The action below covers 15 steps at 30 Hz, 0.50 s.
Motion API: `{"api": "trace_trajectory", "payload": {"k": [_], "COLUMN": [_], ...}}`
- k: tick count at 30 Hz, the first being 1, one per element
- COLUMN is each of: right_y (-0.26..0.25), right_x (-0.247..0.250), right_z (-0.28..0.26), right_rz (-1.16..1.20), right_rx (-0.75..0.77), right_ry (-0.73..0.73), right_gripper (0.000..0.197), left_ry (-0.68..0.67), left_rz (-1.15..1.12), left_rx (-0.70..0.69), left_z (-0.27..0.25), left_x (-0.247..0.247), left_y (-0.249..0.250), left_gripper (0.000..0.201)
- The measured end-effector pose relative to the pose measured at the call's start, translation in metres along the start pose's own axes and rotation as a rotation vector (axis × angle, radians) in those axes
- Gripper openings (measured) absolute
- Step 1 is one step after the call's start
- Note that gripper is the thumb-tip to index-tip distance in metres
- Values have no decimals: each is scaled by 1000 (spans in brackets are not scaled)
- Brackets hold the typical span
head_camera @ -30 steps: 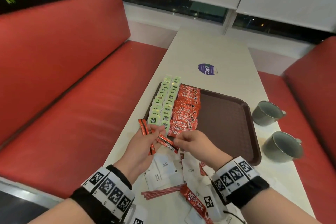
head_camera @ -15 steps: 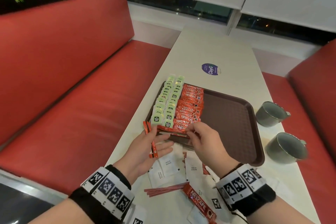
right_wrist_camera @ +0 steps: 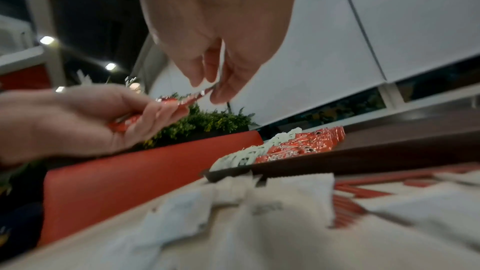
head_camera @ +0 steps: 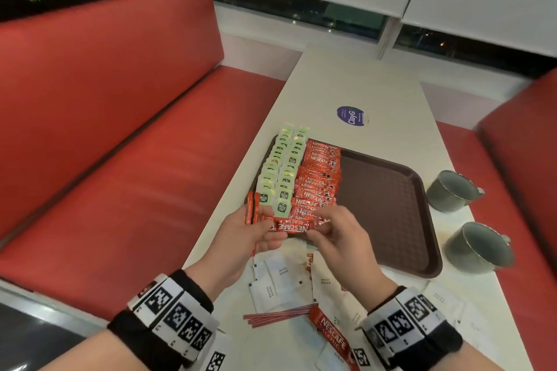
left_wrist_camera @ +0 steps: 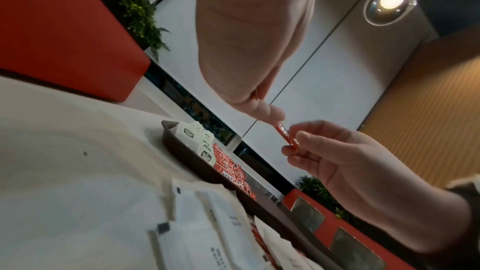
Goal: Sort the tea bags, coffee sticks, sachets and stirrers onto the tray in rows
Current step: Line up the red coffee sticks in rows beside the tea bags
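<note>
My left hand [head_camera: 256, 235] holds a small bunch of red coffee sticks [head_camera: 251, 211] just in front of the brown tray [head_camera: 391, 205]. One stick [head_camera: 289, 227] lies crosswise from that hand, and my right hand [head_camera: 324, 224] pinches its right end. The wrist views show the same stick [left_wrist_camera: 284, 134] [right_wrist_camera: 187, 100] stretched between both hands above the table. On the tray's left side lie two rows of green tea bags [head_camera: 283, 172] and one row of red coffee sticks [head_camera: 319, 181].
White sugar sachets [head_camera: 277, 280], thin red stirrers [head_camera: 280, 315] and a loose coffee stick [head_camera: 331, 328] lie on the table below my hands. Two grey mugs [head_camera: 452, 194] [head_camera: 479, 247] stand right of the tray. Red bench seats flank the table.
My right hand laid a coffee stick at the near end of the tray's red row, then came back to my left hand and pinched another stick there.
</note>
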State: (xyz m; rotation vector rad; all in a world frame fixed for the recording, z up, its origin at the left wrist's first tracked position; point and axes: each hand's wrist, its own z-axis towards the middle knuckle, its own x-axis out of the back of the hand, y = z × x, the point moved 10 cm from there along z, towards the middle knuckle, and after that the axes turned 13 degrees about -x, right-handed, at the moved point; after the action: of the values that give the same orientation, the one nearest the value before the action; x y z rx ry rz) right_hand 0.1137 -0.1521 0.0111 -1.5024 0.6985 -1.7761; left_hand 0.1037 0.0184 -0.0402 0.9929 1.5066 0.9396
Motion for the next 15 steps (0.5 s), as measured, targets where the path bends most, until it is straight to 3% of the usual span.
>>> {"api": "trace_trajectory", "payload": {"k": [3,5,8,13,15], "right_y": [39,40,29,4,3], "right_x": [-16,-32,-43,-32,-19], "right_z": [8,8,17,45,56], "right_rz": [360,554,677,795,649], "right_rx": [-534,-685,-702,-598,-535], "right_ry": [-197,-331,-371,-238,-186], "right_gripper": [35,23,5,25,24], "left_ry": [26,35,28,-24,-7], "left_rz": [-22,-97,-172,-30,64], "left_rx": [-30,-40,-32,-9,27], "left_z": [1,2,5,8,7], "left_x": [0,-4,-14,-19,-8], "left_y": [1,1,0,4,1], "left_gripper": [11,10,12,2,11]}}
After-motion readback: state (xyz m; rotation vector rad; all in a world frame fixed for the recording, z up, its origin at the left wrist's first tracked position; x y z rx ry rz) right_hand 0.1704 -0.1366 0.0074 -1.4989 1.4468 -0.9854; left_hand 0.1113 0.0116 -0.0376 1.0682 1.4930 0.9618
